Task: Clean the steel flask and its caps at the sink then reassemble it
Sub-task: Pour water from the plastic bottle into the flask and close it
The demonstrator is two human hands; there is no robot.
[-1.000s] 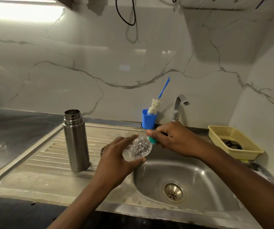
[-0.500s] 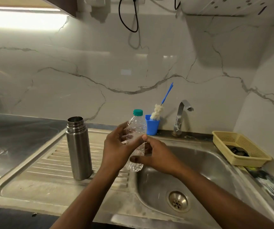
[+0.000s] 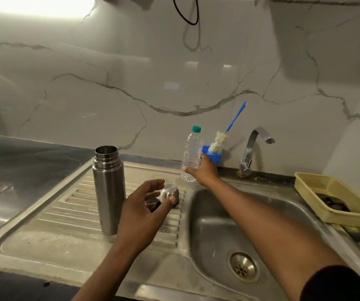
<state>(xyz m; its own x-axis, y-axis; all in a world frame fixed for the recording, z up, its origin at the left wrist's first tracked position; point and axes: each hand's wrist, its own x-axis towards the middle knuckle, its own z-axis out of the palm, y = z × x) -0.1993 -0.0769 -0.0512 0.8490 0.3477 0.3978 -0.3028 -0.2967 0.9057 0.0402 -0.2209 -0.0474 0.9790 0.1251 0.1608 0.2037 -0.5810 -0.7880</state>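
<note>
The open steel flask [image 3: 109,190] stands upright on the ribbed drainboard [image 3: 70,205], left of the basin. Two caps lie on the ribs to its right: a steel outer cap [image 3: 170,192] and a darker inner cap [image 3: 153,204], partly hidden. My left hand [image 3: 146,209] hovers over them with fingers spread, its thumb tip touching the steel cap. My right hand [image 3: 203,170] reaches to the back of the sink and grips a clear plastic bottle [image 3: 191,153] with a green lid, upright by the wall.
A blue cup [image 3: 212,158] with a blue-handled bottle brush [image 3: 218,141] stands behind the bottle. The tap [image 3: 253,146] is off above the sink basin [image 3: 239,224]. A yellow basket [image 3: 335,198] sits at the right. Dark countertop [image 3: 22,161] lies to the left.
Both hands held the plastic bottle over the sink edge. Now my right hand alone has carried it back toward the wall, and my left hand has let go and dropped over the caps.
</note>
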